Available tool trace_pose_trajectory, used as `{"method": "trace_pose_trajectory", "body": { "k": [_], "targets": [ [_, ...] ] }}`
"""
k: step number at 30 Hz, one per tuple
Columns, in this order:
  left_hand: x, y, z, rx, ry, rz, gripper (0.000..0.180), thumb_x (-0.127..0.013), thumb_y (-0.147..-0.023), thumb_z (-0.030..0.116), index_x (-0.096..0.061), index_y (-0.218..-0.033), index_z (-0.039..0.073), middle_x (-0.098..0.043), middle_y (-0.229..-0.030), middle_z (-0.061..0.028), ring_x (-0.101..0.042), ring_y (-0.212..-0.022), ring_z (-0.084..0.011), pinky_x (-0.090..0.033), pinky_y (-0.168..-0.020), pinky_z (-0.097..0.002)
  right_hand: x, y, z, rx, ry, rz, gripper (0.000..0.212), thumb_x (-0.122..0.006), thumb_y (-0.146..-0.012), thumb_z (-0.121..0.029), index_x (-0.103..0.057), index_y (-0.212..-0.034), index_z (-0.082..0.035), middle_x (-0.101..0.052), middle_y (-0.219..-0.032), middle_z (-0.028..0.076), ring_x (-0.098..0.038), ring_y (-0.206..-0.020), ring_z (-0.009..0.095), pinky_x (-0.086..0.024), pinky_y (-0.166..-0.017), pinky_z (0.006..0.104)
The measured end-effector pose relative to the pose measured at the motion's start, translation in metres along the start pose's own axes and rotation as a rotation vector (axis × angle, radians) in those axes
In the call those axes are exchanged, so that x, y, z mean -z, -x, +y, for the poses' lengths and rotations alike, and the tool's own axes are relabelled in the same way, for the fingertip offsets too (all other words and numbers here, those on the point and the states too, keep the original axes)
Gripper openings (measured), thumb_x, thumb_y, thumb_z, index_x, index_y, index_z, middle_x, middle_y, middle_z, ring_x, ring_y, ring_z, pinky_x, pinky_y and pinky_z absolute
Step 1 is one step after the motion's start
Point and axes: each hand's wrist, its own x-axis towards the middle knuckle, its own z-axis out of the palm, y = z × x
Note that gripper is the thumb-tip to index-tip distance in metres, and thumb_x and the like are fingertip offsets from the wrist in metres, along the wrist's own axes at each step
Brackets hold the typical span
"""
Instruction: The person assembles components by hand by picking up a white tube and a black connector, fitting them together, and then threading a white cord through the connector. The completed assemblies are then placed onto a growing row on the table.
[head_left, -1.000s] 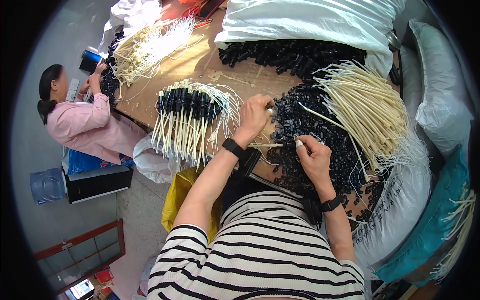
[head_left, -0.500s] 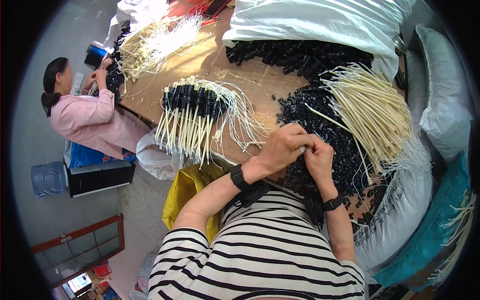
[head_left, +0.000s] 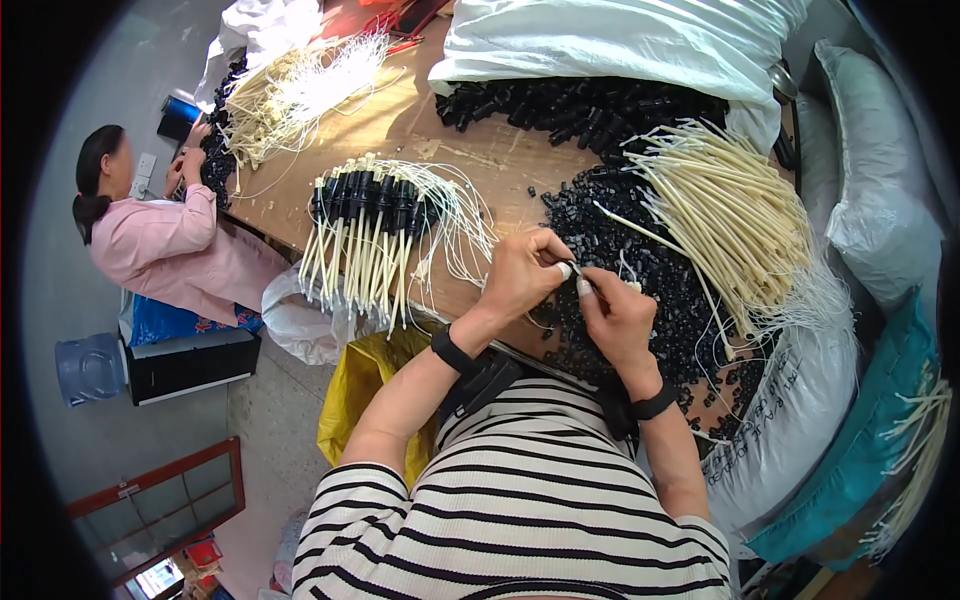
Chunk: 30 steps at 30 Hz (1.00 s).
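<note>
Above a heap of small black plastic pieces (head_left: 680, 290), my two hands meet at the fingertips. My left hand (head_left: 522, 275) is closed in a pinch on a small black piece (head_left: 573, 268). From the other side, my right hand (head_left: 622, 318) is pinched against it; what its fingers hold is mostly hidden. White coverings show on both thumb tips. A thin white wire and a cream end (head_left: 633, 287) show beside my right hand. To the left lies a row of cream tubes with black sleeves (head_left: 365, 205), their white wires trailing right.
A bundle of cream tubes (head_left: 725, 220) lies on the heap at right. Larger black sleeves (head_left: 590, 115) spill from a white sack (head_left: 610, 45) behind. A co-worker in pink (head_left: 165, 240) handles things at the table's left end. A yellow bag (head_left: 355, 385) hangs at the near edge.
Both hands have shifted a little left and their fingertips have drawn apart, showing the small black piece between them. The whole view has shifted slightly.
</note>
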Motion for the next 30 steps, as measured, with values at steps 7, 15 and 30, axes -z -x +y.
{"method": "trace_pose_trajectory", "body": {
  "k": [7,15,30],
  "targets": [
    [0.003,0.007,0.017,-0.390,-0.511,-0.368,0.033,-0.066,-0.066,0.002,-0.066,-0.100,0.004,-0.067,-0.095,-0.0097,-0.065,-0.085,-0.0254,-0.051,-0.079,-0.0346,0.026,-0.005,0.006,-0.847,-1.382,-0.083,0.015,-0.062,-0.089,0.000,-0.066,-0.103,0.001,-0.056,-0.072,-0.008,-0.034,-0.054,-0.002,-0.025,-0.047,0.0172],
    [0.011,0.005,0.010,-0.383,-0.667,-0.180,0.033,-0.063,-0.070,0.006,-0.068,-0.103,0.004,-0.069,-0.088,-0.0129,-0.066,-0.080,-0.0317,-0.054,-0.068,-0.0373,0.028,-0.003,0.005,0.032,-0.041,-0.257,0.043,-0.062,-0.072,0.004,-0.069,-0.112,-0.011,-0.067,-0.074,0.010,-0.064,-0.058,0.025,-0.049,-0.052,0.0291],
    [0.058,0.030,0.029,-0.779,-1.005,0.135,0.012,-0.064,-0.073,0.010,-0.062,-0.085,0.007,-0.057,-0.068,-0.0046,-0.061,-0.060,-0.0211,-0.048,-0.050,-0.0346,-0.025,-0.038,-0.021,-0.477,-0.414,-0.498,0.049,-0.074,-0.074,-0.004,-0.061,-0.121,-0.002,-0.050,-0.057,0.005,-0.047,-0.051,0.011,-0.040,-0.049,0.0278]
  ]
}}
